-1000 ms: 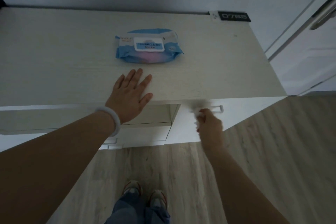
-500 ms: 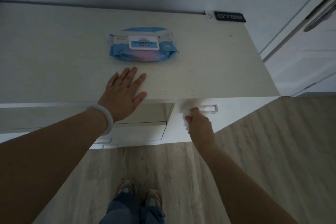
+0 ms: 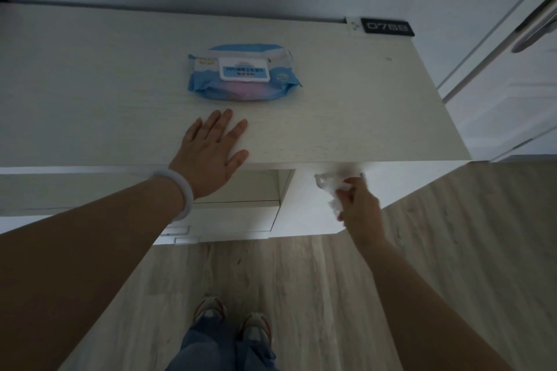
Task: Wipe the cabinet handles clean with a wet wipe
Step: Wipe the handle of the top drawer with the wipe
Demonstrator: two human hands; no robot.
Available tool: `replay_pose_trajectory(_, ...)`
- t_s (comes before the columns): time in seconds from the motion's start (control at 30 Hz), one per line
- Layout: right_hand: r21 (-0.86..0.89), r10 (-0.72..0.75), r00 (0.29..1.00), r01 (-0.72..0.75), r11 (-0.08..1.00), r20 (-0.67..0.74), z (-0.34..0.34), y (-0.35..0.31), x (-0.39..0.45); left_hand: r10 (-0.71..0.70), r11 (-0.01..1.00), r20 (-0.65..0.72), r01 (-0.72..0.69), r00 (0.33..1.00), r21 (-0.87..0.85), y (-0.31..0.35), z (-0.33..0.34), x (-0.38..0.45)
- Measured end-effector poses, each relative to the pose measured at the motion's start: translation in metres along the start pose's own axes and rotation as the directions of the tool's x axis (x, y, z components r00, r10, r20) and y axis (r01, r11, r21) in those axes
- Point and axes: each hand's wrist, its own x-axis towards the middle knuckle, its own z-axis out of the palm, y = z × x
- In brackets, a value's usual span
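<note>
My right hand grips a crumpled white wet wipe and holds it against the handle on the front of the white cabinet's right-hand door, just below the top edge. The wipe covers most of the handle; only its right end shows. My left hand lies flat with straight fingers on the pale cabinet top, near its front edge. A blue pack of wet wipes lies on the top behind my left hand, lid closed.
Two lower handles show under my left forearm. A black number plate sits at the top's back right corner. A white door with a metal lever stands to the right. Wood floor and my shoes are below.
My right hand has slid the wipe to the right along the handle, and more of the wipe now shows left of my fingers. My left hand stays flat on the top.
</note>
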Motion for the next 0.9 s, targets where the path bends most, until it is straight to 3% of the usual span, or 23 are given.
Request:
replay_pose_trajectory(0.07, 0.046, 0.031, 0.999, -0.030, 0.998, -0.030, -0.008, 0.002, 0.003, 0.000, 1.000, -0.003, 0.000, 1.000, -0.004, 0.000, 0.000, -0.001)
replay_pose_trajectory(0.2, 0.143, 0.050, 0.998, -0.056, 0.988, 0.047, 0.010, -0.015, -0.003, 0.005, 1.000, -0.008, -0.005, 1.000, 0.008, 0.000, 0.001, -0.001)
replay_pose_trajectory(0.33, 0.036, -0.027, 0.978, 0.020, 0.999, 0.206, 0.008, -0.018, -0.003, 0.013, 1.000, -0.011, -0.013, 1.000, -0.003, -0.001, 0.001, 0.000)
replay_pose_trajectory(0.47, 0.114, 0.077, 0.996, -0.080, 0.990, 0.034, -0.015, -0.002, 0.003, 0.007, 1.000, -0.014, -0.007, 1.000, 0.010, -0.001, 0.001, 0.000)
replay_pose_trajectory(0.67, 0.150, 0.065, 0.974, -0.099, 0.984, 0.219, 0.032, -0.035, -0.014, 0.007, 1.000, -0.009, -0.007, 1.000, 0.004, -0.001, 0.002, -0.001)
replay_pose_trajectory(0.73, 0.055, 0.055, 0.983, -0.065, 0.996, 0.176, 0.021, -0.023, -0.012, 0.005, 1.000, -0.002, -0.005, 1.000, 0.003, -0.002, 0.002, 0.000)
replay_pose_trajectory(0.83, -0.150, 0.104, 0.994, -0.109, 0.983, -0.043, -0.008, 0.004, -0.015, 0.008, 1.000, -0.015, -0.008, 1.000, 0.002, -0.003, 0.005, 0.000)
replay_pose_trajectory(0.9, -0.177, 0.107, 0.993, -0.114, 0.978, -0.052, -0.005, 0.000, -0.029, 0.006, 1.000, -0.007, -0.006, 1.000, -0.003, -0.003, 0.005, 0.000)
